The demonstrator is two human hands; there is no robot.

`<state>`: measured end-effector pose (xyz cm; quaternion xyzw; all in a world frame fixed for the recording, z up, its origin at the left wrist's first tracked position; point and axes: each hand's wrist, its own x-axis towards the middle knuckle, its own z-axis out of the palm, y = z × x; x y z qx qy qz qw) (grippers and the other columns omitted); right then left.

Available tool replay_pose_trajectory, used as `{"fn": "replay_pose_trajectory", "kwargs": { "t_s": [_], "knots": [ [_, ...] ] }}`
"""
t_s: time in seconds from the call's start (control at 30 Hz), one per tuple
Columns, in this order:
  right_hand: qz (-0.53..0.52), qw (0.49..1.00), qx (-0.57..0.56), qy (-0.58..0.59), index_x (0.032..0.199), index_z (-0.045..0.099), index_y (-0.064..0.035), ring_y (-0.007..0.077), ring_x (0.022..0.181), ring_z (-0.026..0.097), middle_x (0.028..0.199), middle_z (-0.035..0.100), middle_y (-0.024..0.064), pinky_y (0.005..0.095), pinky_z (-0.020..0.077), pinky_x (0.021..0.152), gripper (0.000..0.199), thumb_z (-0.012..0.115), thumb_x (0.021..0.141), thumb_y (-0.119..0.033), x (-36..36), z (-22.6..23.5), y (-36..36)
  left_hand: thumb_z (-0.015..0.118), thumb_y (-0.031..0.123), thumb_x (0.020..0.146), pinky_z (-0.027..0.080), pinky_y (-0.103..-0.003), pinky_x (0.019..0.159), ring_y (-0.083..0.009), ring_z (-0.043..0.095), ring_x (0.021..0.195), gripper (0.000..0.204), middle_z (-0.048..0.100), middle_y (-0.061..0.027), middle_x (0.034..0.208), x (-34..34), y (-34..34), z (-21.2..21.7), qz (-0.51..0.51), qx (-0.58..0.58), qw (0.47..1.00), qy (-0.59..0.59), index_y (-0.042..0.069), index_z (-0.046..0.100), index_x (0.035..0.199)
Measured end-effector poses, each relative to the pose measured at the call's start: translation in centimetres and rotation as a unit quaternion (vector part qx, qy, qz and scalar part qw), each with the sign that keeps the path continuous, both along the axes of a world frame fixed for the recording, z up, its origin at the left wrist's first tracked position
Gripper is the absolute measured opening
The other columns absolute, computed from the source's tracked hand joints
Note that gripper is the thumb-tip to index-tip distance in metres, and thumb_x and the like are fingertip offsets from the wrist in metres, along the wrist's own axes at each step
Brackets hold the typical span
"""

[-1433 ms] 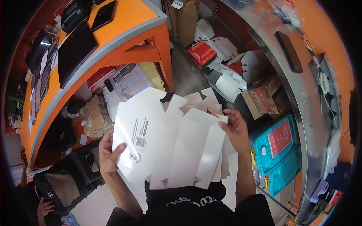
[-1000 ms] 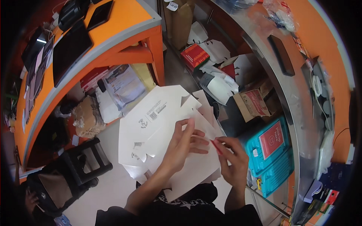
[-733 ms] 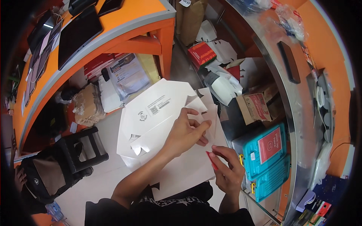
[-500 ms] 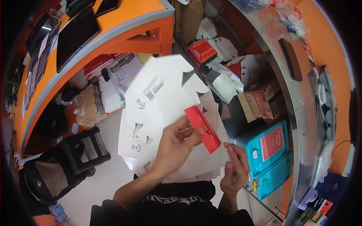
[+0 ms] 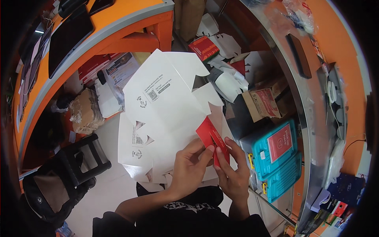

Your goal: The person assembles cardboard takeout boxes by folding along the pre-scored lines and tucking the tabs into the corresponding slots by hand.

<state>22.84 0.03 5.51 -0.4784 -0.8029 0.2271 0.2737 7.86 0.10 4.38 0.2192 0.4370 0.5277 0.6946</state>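
Between both hands [image 5: 189,170] [image 5: 233,173]: red flap [image 5: 213,140], white carton blank [image 5: 166,106]; teal case [image 5: 276,154] right.

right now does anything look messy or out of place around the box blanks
Yes: folded white cartons and a red box lie jumbled on the floor beyond the flat white box blanks, some tipped over; a crumpled brown wrapping sits under the orange counter.

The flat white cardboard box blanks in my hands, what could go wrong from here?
1. The stack of flat white cardboard box blanks is fanned out and gripped only at its lower edge by the left hand and right hand, so sheets might slide out and drop.
2. The folded red flap is pinched at one corner and could crease or tear.
3. Dropped sheets could land among the white cartons cluttering the floor.
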Motion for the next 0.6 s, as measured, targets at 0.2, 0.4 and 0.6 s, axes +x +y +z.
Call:
{"fn": "replay_pose_trajectory", "kwargs": {
  "t_s": [0.2,0.4,0.6],
  "knots": [
    [-0.068,0.998,0.015,-0.011,0.130,0.059,-0.0012,0.0401,0.119,0.055,0.133,0.050,0.0241,0.0441,0.0516,0.093,0.049,0.070,0.083,-0.004,-1.3,-1.2,-0.8,0.055,0.007,0.099,0.058,-0.028,0.083,-0.0169,0.059,0.110,0.023,0.051,-0.0068,0.124,1.0,-0.3,0.4,0.025,-0.014,0.999,-0.043,-0.005,0.062,0.117],
    [-0.027,0.992,-0.079,0.090,0.135,0.053,0.0035,0.0383,0.116,0.056,0.132,0.046,0.0250,0.0437,0.0522,0.090,0.049,0.063,0.088,-0.002,-0.4,-0.7,0.5,0.055,0.006,0.098,0.058,-0.031,0.088,-0.0187,0.057,0.113,0.026,0.048,-0.0093,0.126,0.9,-0.5,-0.3,0.039,0.012,0.998,-0.039,-0.004,0.061,0.122],
    [-0.040,0.984,-0.155,0.073,0.146,0.041,0.0020,0.0336,0.109,0.055,0.122,0.047,0.0201,0.0383,0.0469,0.094,0.065,0.063,0.084,0.001,0.8,-1.9,0.8,0.066,0.010,0.091,0.059,-0.032,0.088,-0.0212,0.059,0.114,0.034,0.049,-0.0124,0.126,2.4,0.3,-0.7,0.007,0.094,0.992,0.088,-0.003,0.061,0.123]
  ]
}}
